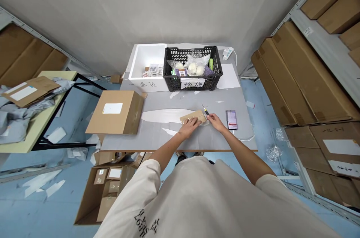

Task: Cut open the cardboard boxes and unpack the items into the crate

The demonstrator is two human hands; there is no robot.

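A small brown cardboard box [200, 115] lies near the front of the grey table [157, 138], with clear tape or plastic at its right end. My left hand [190, 127] holds it down from above, fingers curled over its top. In my right hand [216, 121] is a utility knife [206, 111] with a yellow and black handle. Its thin tip points away and to the left, just above the box's far right corner. The fingers of that hand are wrapped round the handle.
A phone [232, 120] lies right of my hands, by a white cable. Behind stand a black crate [192, 89] of bagged goods and a white foam box [133, 77]. A larger carton [107, 118] sits left. Stacked cartons [306, 77] line the right; parcels cover a side table [24, 147].
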